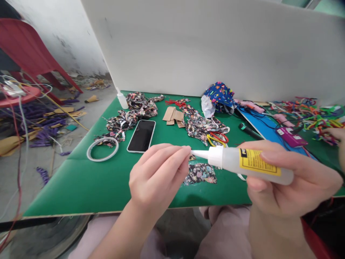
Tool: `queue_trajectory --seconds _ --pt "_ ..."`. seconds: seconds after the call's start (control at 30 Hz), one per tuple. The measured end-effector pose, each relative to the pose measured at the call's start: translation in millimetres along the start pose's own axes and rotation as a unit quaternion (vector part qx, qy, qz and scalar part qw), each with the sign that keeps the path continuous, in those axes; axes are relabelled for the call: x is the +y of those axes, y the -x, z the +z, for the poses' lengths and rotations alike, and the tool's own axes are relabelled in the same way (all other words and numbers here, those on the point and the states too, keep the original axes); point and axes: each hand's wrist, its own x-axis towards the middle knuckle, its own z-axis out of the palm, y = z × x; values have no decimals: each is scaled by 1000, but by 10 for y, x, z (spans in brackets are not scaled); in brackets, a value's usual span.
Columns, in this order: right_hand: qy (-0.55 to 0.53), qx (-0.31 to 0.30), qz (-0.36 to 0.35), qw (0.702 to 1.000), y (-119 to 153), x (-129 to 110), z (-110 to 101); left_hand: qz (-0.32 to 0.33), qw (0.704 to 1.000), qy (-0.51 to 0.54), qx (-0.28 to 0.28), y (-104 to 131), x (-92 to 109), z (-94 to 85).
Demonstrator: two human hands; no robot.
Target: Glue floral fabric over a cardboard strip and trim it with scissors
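My right hand (291,180) grips a glue bottle (231,162) with a yellow label, held sideways above the table. Its long white nozzle points left and meets the fingertips of my left hand (161,172). Those fingers are pinched together, and whatever they hold is hidden behind them. A small bit of floral fabric shows just under the nozzle tip; I cannot tell whether it is held. Below the bottle, a dark floral fabric piece (201,173) lies flat on the green table (107,190).
Around my hands lie a phone (141,136), a tape roll (102,149), brown card pieces (174,116), scissors (217,138) and floral fabric (132,115). Another white bottle (122,100) stands at the back left. Colourful strips (315,117) and another person's hand (340,140) are at right.
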Motion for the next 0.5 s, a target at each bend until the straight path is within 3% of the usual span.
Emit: queue_trajectory --seconds 0.17,0.5 --pt "-9 -19 19 1000 -4 5 -12 26 999 -31 -25 5 -9 -2" --pt "-44 18 62 997 79 2 29 -77 997 2 -15 14 11 21"
